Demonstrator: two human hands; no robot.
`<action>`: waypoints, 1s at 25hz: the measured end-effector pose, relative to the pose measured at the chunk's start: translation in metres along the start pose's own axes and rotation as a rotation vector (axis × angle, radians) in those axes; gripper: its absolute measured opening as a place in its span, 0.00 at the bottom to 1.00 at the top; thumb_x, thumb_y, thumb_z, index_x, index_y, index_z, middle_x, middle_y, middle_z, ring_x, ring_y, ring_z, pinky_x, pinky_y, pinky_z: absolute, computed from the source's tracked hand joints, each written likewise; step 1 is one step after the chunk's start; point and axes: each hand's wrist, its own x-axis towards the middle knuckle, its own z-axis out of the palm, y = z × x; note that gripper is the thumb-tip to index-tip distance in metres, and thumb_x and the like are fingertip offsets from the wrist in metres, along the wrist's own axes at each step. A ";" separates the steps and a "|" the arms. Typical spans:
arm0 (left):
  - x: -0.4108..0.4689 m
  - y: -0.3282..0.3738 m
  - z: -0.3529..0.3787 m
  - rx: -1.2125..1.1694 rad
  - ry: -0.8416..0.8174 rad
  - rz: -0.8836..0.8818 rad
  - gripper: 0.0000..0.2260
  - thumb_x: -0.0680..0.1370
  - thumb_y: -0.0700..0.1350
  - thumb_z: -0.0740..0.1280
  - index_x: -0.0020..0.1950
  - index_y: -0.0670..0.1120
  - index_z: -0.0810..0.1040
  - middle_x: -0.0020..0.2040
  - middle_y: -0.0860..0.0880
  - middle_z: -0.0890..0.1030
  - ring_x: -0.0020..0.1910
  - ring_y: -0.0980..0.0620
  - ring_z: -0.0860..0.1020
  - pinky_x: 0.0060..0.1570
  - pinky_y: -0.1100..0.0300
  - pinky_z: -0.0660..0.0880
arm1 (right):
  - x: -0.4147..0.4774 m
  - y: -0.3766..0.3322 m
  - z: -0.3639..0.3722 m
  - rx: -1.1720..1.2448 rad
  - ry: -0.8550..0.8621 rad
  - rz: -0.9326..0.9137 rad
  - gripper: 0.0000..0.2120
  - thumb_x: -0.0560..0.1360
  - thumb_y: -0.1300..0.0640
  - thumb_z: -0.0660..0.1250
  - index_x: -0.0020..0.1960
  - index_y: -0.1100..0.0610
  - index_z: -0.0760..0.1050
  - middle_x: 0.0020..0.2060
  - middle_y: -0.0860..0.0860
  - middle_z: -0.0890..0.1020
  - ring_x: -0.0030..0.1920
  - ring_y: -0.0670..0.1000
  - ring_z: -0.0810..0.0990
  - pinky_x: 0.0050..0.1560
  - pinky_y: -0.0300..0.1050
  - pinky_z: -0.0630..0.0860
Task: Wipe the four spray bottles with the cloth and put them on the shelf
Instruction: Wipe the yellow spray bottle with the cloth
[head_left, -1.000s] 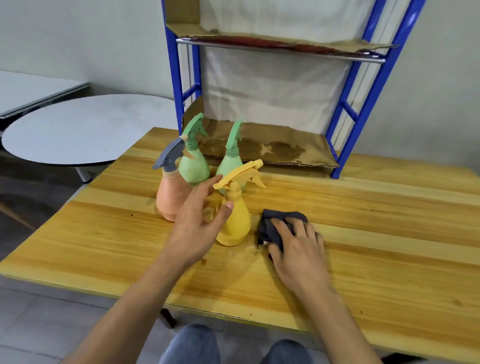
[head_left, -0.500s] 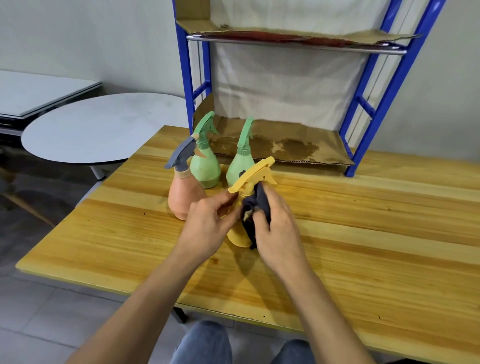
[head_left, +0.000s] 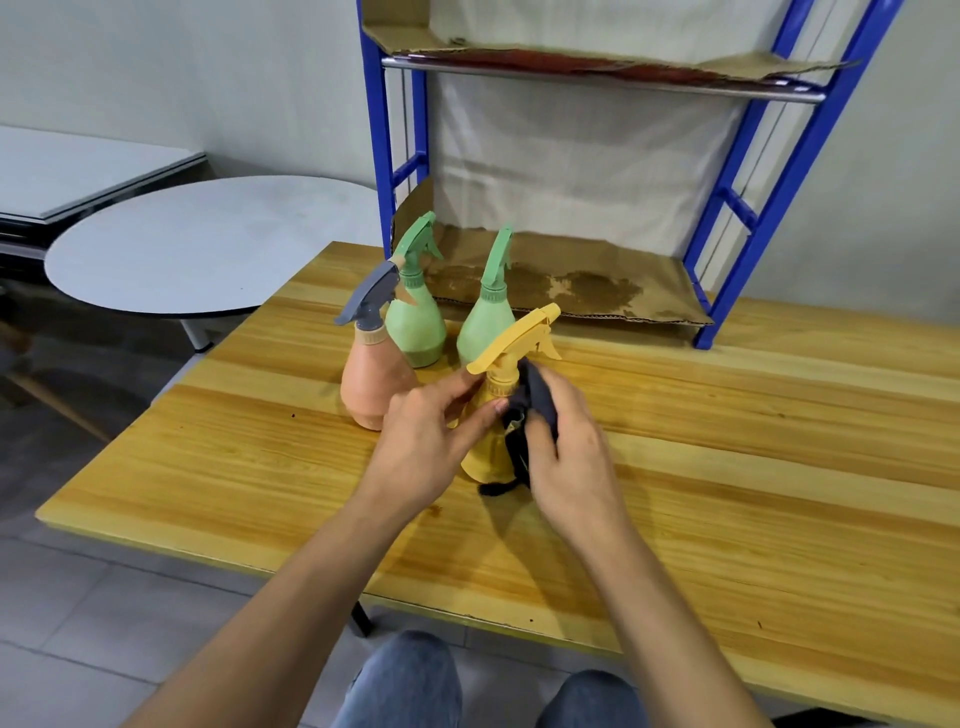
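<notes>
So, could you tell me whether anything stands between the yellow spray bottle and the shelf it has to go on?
Yes: one green spray bottle stands directly behind the yellow spray bottle, at the lower shelf's front edge, a second green one further left. To their right the shelf front looks free.

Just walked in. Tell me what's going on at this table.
A person is wiping the yellow spray bottle with a dark cloth. The left-hand grip pinches the bottle around its neck and keeps it upright, while the right-hand grip holds the cloth against the bottle's side. The orange bottle, a green bottle and a second green bottle stand just behind it on the wooden table, in front of the blue shelf. No bottle is on the shelf yet.
</notes>
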 end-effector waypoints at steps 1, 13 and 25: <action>0.000 0.001 -0.001 0.010 0.000 -0.001 0.09 0.79 0.56 0.72 0.56 0.54 0.83 0.42 0.56 0.85 0.41 0.47 0.82 0.43 0.49 0.81 | 0.001 -0.001 0.003 -0.008 -0.007 0.001 0.23 0.81 0.59 0.59 0.74 0.47 0.65 0.66 0.44 0.74 0.67 0.47 0.72 0.67 0.45 0.68; -0.003 0.005 0.004 0.055 0.058 0.002 0.08 0.79 0.56 0.72 0.56 0.56 0.82 0.43 0.58 0.85 0.43 0.57 0.83 0.45 0.51 0.82 | -0.001 -0.001 0.007 -0.014 0.051 0.042 0.22 0.80 0.59 0.60 0.73 0.47 0.68 0.64 0.45 0.76 0.65 0.47 0.73 0.64 0.42 0.69; -0.005 0.010 0.018 0.138 0.183 0.003 0.19 0.77 0.60 0.71 0.63 0.52 0.77 0.51 0.55 0.81 0.50 0.57 0.79 0.49 0.53 0.80 | -0.025 0.033 0.006 -0.034 0.068 0.086 0.26 0.77 0.59 0.63 0.73 0.45 0.68 0.64 0.44 0.78 0.62 0.49 0.77 0.60 0.52 0.76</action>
